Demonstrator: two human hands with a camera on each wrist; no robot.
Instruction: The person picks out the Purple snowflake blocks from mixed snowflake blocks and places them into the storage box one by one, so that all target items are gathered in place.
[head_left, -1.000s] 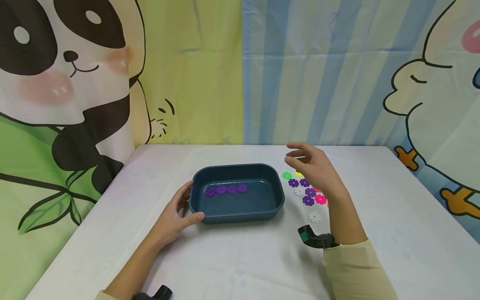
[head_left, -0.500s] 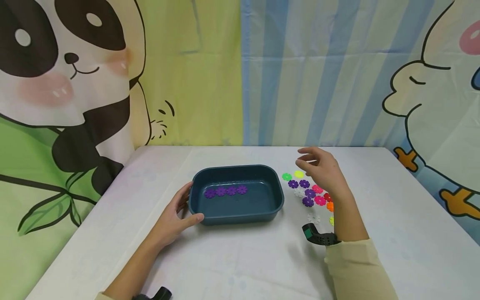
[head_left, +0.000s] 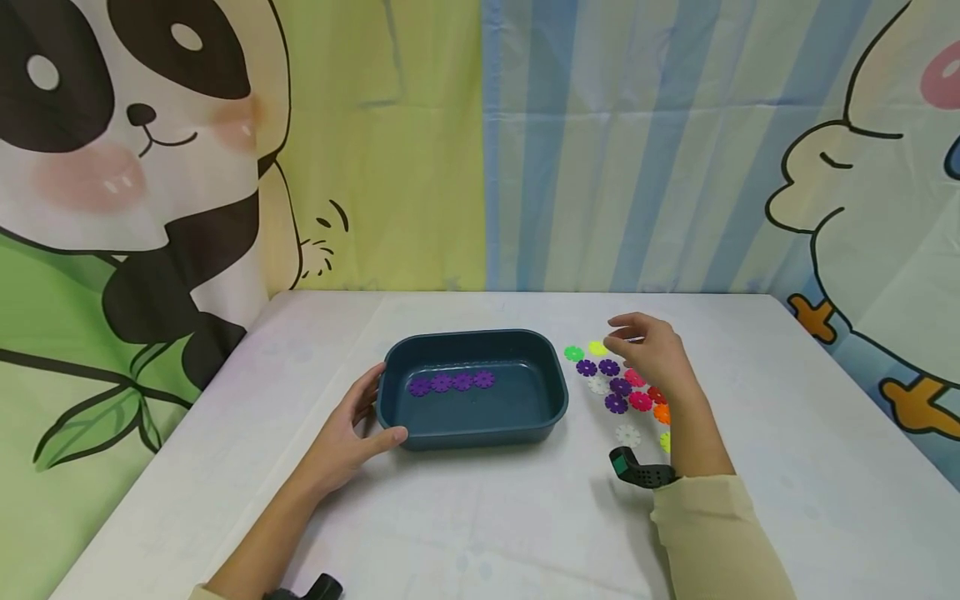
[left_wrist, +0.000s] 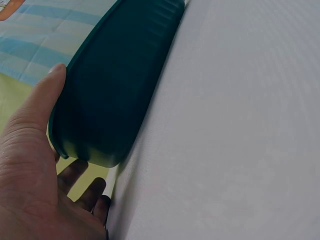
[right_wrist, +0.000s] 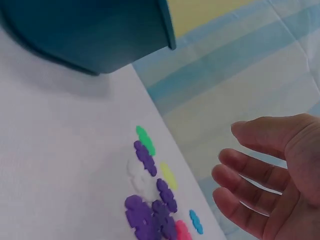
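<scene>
Here, left hand (head_left: 347,442): grip holding dark blue basin (head_left: 480,437) by its left end.
Basin: four purple discs (head_left: 441,382) in a row inside.
Tabletop (head_left: 480,521): loose coloured discs (head_left: 620,387) just right of basin.
Right hand (head_left: 655,354): grip loose, thumb apart from fingers, raised near loose discs.

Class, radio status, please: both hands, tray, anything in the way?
Left hand holding tray at its left end. Right hand empty, raised near loose flower pieces. Four purple pieces in a row inside tray. No obstruction seen between right hand and loose pieces.
</scene>
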